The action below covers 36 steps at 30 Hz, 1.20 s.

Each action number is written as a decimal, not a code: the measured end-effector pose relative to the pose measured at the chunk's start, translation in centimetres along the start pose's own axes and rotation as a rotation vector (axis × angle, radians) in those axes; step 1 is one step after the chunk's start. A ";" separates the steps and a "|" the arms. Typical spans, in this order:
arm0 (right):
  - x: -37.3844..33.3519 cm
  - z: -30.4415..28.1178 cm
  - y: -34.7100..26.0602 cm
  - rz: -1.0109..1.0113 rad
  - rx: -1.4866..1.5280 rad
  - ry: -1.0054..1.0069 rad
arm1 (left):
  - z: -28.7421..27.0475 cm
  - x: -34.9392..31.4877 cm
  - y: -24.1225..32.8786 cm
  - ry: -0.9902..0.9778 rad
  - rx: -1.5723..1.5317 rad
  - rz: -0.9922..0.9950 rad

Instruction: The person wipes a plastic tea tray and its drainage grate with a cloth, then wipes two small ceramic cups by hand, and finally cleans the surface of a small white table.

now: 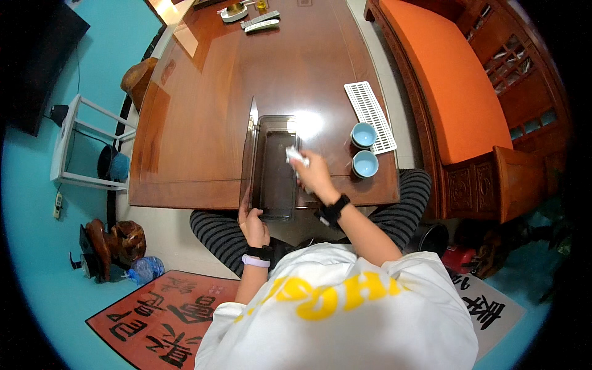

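A dark translucent plastic box, long and rectangular, lies at the table's near edge. Its lid stands up along the left side. Fingers of my left hand are closed around the box's near left corner, partly hidden by the lid. Over the box's right wall, my right hand pinches a crumpled white tissue. Right of that hand are light blue cups, in two groups that look stacked. Behind them lies a white slotted rack, flat near the table's right edge.
The glossy brown wooden table spreads ahead of me. Remote controls and a small white appliance sit at its far end. An orange-cushioned wooden bench runs along the right. A white metal stand is at the left wall.
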State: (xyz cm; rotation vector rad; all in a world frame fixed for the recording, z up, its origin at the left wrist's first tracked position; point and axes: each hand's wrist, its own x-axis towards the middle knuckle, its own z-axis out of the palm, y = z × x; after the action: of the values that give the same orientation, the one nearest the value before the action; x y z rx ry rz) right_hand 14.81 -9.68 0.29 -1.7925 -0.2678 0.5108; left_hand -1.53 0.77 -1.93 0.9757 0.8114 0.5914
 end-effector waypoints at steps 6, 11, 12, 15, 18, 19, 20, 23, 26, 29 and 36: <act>-7.5 -1.5 -0.7 0.057 -0.171 -0.323 | 1.2 -0.3 0.7 -0.019 -0.233 -0.096; -6.9 -1.9 0.6 -0.017 -0.178 -0.194 | 2.4 0.2 0.5 -0.053 -0.227 -0.124; -6.5 -2.2 0.2 0.015 -0.157 -0.158 | 3.1 0.3 0.8 -0.072 -0.223 -0.131; -4.8 -2.8 0.8 -0.122 -0.187 0.024 | 4.6 1.2 0.5 -0.162 -0.208 -0.084; -3.5 -3.1 0.9 -0.233 -0.212 0.154 | 5.4 2.3 -0.7 -0.239 -0.129 0.012; -3.2 -3.1 0.9 -0.258 -0.210 0.191 | 5.8 2.3 -0.7 -0.258 -0.109 0.024; -3.0 -3.3 0.9 -0.255 -0.213 0.193 | 6.1 2.3 -0.6 -0.277 -0.089 0.036; -3.3 -3.4 0.8 -0.249 -0.195 0.188 | 5.9 2.4 -1.0 -0.302 -0.066 0.061; -3.8 -3.6 0.3 -0.218 -0.228 0.182 | 5.4 2.7 -1.5 -0.268 0.021 0.106; -3.9 -3.7 0.3 -0.195 -0.224 0.147 | 4.9 3.1 -1.8 -0.258 -0.028 0.086; -4.4 -3.4 -0.3 -0.213 -0.192 0.104 | 4.7 3.0 -1.4 -0.254 -0.120 0.038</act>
State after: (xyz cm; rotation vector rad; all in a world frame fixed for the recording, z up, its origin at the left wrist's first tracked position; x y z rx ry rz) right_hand 12.55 -14.41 2.17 -1.9425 -0.4423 0.2460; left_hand 4.15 0.07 -2.67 0.9355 0.5274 0.5302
